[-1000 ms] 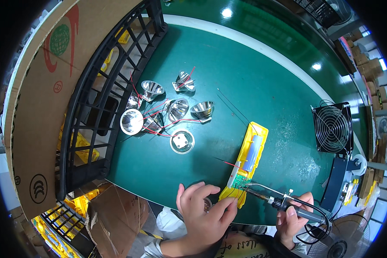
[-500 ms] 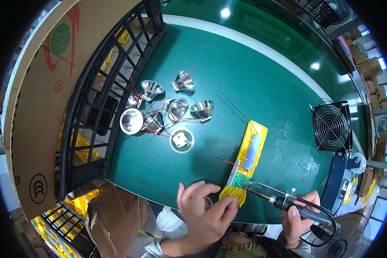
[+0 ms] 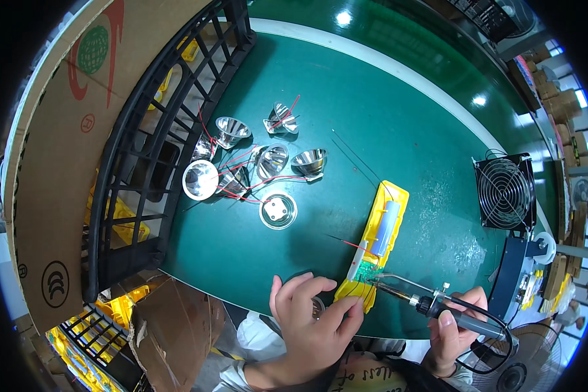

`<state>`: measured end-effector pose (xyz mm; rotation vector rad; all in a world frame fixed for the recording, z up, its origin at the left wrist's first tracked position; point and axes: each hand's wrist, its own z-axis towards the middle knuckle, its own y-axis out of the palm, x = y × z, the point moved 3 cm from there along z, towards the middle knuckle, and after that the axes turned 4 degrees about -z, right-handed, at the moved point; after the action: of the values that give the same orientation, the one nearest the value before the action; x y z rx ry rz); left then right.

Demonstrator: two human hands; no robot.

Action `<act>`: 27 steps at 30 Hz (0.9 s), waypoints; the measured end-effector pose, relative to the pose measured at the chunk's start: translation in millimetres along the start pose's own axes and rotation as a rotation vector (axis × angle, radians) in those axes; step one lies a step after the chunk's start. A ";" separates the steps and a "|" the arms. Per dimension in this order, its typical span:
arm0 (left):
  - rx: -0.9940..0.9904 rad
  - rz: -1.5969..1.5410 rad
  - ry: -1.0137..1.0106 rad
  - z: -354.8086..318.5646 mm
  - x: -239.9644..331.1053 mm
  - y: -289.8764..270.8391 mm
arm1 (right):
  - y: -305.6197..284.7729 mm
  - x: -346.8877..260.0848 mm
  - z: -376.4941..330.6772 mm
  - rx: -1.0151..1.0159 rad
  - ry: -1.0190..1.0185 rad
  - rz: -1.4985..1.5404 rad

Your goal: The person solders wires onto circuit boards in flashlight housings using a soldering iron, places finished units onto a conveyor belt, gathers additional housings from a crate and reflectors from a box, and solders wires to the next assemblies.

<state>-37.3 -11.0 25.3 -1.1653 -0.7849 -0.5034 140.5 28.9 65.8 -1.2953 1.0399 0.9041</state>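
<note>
My right hand [image 3: 452, 330] grips a soldering iron [image 3: 464, 320] with a curved metal tube alongside its tip. The tip meets a small green circuit board [image 3: 368, 272] in the lower part of a long yellow plastic housing [image 3: 398, 193]. A blue-lilac cylindrical battery [image 3: 387, 225] lies in the same housing, and red and black wires stick out. My left hand [image 3: 313, 317] is at the housing's near end, thumb and a finger pinched together; what is between them is too small to make out. A shiny reflector cup [image 3: 317, 307] is partly hidden behind this hand.
Several silver reflector cups [image 3: 272, 162] with red wires lie left of the housing. A black plastic crate [image 3: 150, 153] and a cardboard box [image 3: 59, 176] border the left side. At the right stands a black fan [image 3: 503, 191]; a torn carton [image 3: 176, 326] is at lower left.
Both hands, the iron and the housing keep nearly the same arrangement. The whole view has shifted very slightly.
</note>
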 end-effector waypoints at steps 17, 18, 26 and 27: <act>-0.017 0.021 -0.001 -0.9 -0.1 2.2 | -16.0 10.2 0.1 0.138 -0.094 0.128; -0.010 0.022 0.005 -0.9 -0.2 2.7 | -17.2 11.9 0.1 0.143 -0.088 0.131; 0.009 0.042 0.013 -3.2 0.5 4.0 | -15.2 14.9 -1.2 0.137 -0.105 0.167; 0.009 0.043 0.004 -4.3 -0.3 4.1 | -14.9 15.9 -2.1 0.114 -0.085 0.171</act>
<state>-33.3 -13.7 21.8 -1.1702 -0.7566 -0.4660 159.2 24.9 55.2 -1.0768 1.1304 1.0052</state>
